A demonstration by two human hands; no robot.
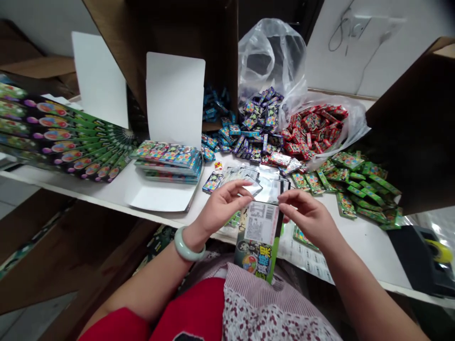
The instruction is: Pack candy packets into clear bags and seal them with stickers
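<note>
My left hand [227, 203], with a pale green bangle at its wrist, pinches the top left corner of a printed candy box [256, 251]. At the top right edge of that box, my right hand [307, 210] closes thumb and fingers. The box hangs upright over my lap. Its face is black and green, with a white barcode label [261, 221] on the upper part. Just beyond my fingers lie clear plastic sleeves [270, 182] on the white table. A small dark candy pack [213, 181] sits to the left of them.
An open white carton [163, 194] holds stacked colourful packs. Fanned printed box sheets [67, 135] stand at left. Small packs form purple [261, 118], red [316, 128] and green [362, 184] piles, partly in clear bags. A tape dispenser [423, 255] stands at right.
</note>
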